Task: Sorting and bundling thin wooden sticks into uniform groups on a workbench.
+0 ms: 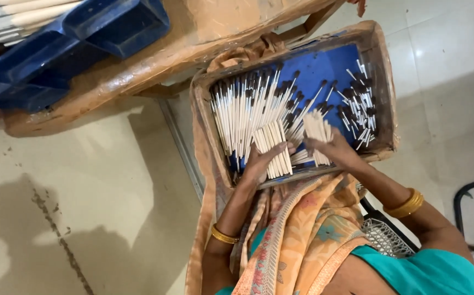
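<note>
Gathering sticks into bundles seems the step in hand. The left hand (259, 164) grips a bundle of white sticks (272, 147) over the blue tray (330, 63); the right hand (332, 148) clasps a second bundle (318, 131). Squaring the ends likely needs care.

White sticks (248, 117) (dark tips), seemingly blue tray (324, 65).
</note>
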